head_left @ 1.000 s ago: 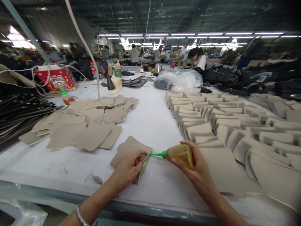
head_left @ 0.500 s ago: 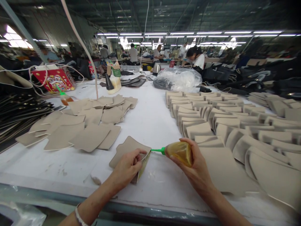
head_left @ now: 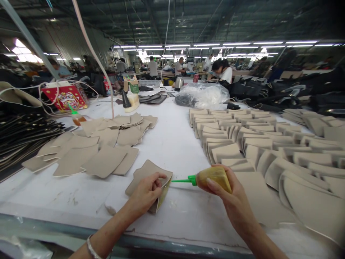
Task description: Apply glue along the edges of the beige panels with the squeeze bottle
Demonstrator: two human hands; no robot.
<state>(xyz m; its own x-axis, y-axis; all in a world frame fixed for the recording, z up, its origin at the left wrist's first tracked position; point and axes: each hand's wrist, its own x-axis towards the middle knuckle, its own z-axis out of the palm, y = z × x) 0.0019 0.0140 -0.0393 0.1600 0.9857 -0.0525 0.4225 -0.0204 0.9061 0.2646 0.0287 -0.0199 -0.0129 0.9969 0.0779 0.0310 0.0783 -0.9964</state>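
Note:
My left hand (head_left: 147, 190) grips a beige leather piece (head_left: 148, 172) near the table's front edge, its fingers curled over the top. The piece's right side is folded, and a shiny yellowish strip shows along it. In my right hand (head_left: 229, 187) is a squeeze bottle (head_left: 212, 178) of amber liquid, lying sideways. Its long green nozzle points left, with the tip at or very near the piece's right corner; whether they touch I cannot tell.
Loose beige pieces (head_left: 104, 160) lie at the left, rows of folded ones (head_left: 231, 133) at the right. Behind are a clear plastic bag (head_left: 202, 95), a red box (head_left: 64, 96) and a second green-tipped bottle (head_left: 78, 118). Several people work in the background.
My right hand and the bottle have shifted slightly right and down, and the nozzle tip sits a little lower by the piece's corner. My left hand keeps its hold.

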